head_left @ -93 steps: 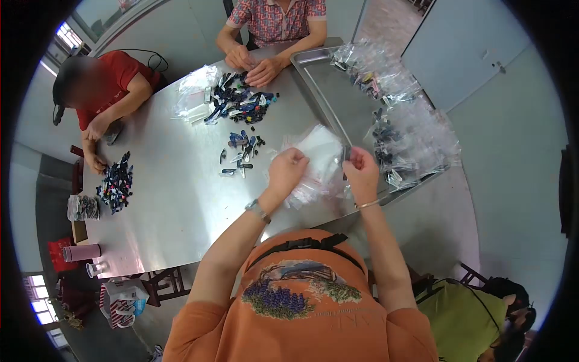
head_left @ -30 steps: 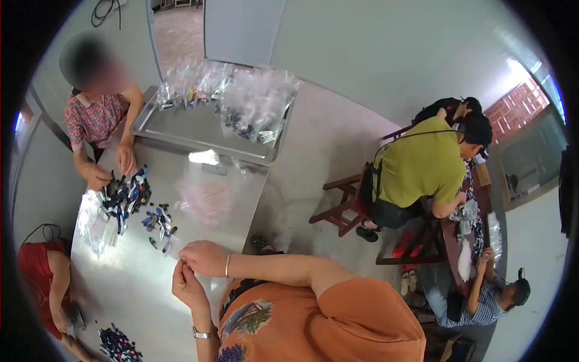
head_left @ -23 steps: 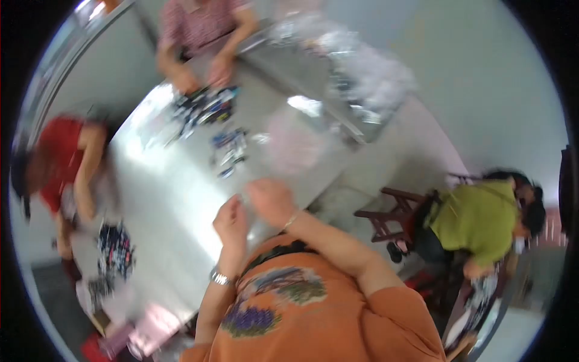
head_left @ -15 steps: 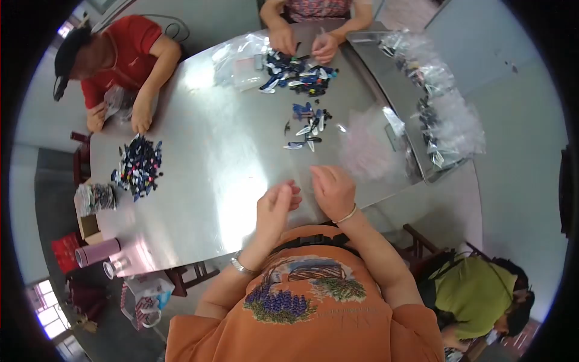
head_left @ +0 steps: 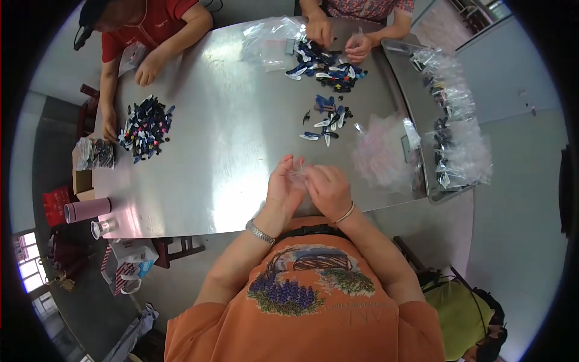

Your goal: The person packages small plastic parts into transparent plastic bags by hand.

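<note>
A small clear plastic bag (head_left: 297, 177) is pinched between my two hands, just above the near edge of the table. My left hand (head_left: 283, 190) has its fingers closed on the bag's left side. On the opposite side, the curled fingers of my right hand (head_left: 329, 190) grip it as well. Beyond them lies a small group of blue, black and white hair clips (head_left: 329, 128). To the right rests a heap of clear, pinkish plastic bags (head_left: 380, 151). Whether anything is inside the held bag I cannot make out.
A metal tray (head_left: 429, 192) holding filled bags (head_left: 461, 130) stands at the right. Co-workers' hands work by a far pile of clips (head_left: 338, 75) and a left pile (head_left: 146, 128). A pink bottle (head_left: 88, 209) and a glass (head_left: 104, 228) stand at the left edge.
My hands were apart; they are now together on a clear plastic bag. The view has shifted. The red-shirted co-worker's hands have moved apart, one reaching beside the left pile.
</note>
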Available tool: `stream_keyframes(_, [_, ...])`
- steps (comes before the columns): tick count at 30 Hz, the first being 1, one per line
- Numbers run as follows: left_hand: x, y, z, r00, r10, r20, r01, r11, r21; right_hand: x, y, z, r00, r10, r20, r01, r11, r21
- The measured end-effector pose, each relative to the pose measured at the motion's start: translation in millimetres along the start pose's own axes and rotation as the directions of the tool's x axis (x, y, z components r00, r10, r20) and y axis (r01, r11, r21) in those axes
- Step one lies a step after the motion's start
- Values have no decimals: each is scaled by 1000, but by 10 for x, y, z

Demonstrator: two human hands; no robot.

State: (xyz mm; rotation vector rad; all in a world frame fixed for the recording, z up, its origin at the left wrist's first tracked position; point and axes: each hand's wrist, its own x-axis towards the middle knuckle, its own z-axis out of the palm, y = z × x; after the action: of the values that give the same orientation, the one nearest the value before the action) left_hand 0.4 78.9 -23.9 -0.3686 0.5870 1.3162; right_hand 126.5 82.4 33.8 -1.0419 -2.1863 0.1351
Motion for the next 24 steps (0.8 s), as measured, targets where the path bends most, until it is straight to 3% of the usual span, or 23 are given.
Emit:
stream_keyframes(3, [-2, 15, -6, 999, -35, 19, 36, 998, -59, 65, -15, -3, 993, 102, -60, -95, 989, 116])
stream_keyframes(5, [-278, 63, 373, 1000, -15, -17, 15, 999, -38, 139, -84, -66, 991, 118, 59, -121, 991, 49])
stream_keyframes(8, [-79, 41, 61, 998, 24, 55, -29, 996, 86, 38, -1, 29, 989, 102, 109, -103, 995, 8])
stream_keyframes(12, [-108, -32, 24, 999, 6, 48, -7, 999, 32, 76, -55, 22, 991, 124, 57, -125, 992, 14])
stream_keyframes(15, [-78, 36, 17, 1000, -20, 12, 21, 999, -31, 62, -40, 52, 999, 26, 43, -28, 999, 36])
stream_keyframes(17, [-115, 116, 38, 994, -82, 78, 84, 996, -29, 125, -54, -21, 994, -74, 82, 51, 966, 252])
stream_keyframes(18, [-145, 152, 74, 993, -82, 80, 85, 996, -35, 90, 27, 28, 993, -77, 87, 54, 967, 249])
stream_keyframes(20, [-205, 200, 126, 1000, -7, -9, 7, 997, -82, -26, 337, 209, 989, 150, -4, -148, 979, 137])
stream_keyframes(21, [-210, 211, 106, 1000, -5, -9, 5, 996, -88, 5, 509, 265, 989, 145, 0, -144, 980, 136])
stream_keyframes(23, [-215, 232, 55, 999, -12, -45, 8, 996, -88, 147, 808, 380, 958, 285, 36, -270, 935, -231])
stream_keyframes(24, [-219, 231, 35, 999, -7, -45, 3, 996, -89, 189, 828, 421, 959, 282, 37, -266, 937, -227])
